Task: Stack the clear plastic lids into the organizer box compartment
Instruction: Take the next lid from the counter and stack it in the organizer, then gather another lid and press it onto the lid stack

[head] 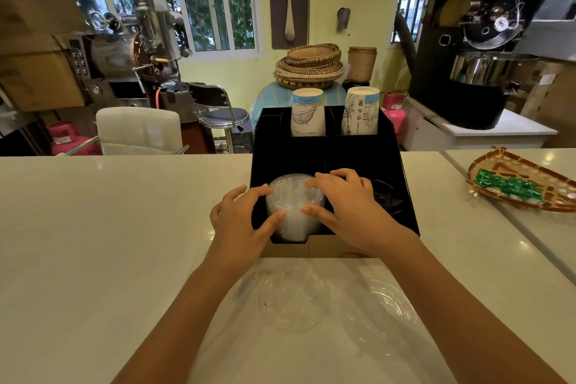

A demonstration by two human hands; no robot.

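Observation:
A black organizer box [402,184] stands on the white counter ahead of me. In its front left compartment sits a tall stack of clear plastic lids [293,203]. My left hand [241,221] grips the stack's left side, thumb on the front. My right hand [346,206] holds its right side, fingers over the top and thumb on the front. Two more clear lids lie flat on the counter close to me, one [293,296] in the middle and one [378,316] to its right.
Two upside-down stacks of paper cups [308,112] [360,111] fill the box's rear slots. The front right compartment [385,196] looks dark. A woven tray with green packets [517,184] lies at the counter's right. Chairs and coffee roasters stand beyond the counter.

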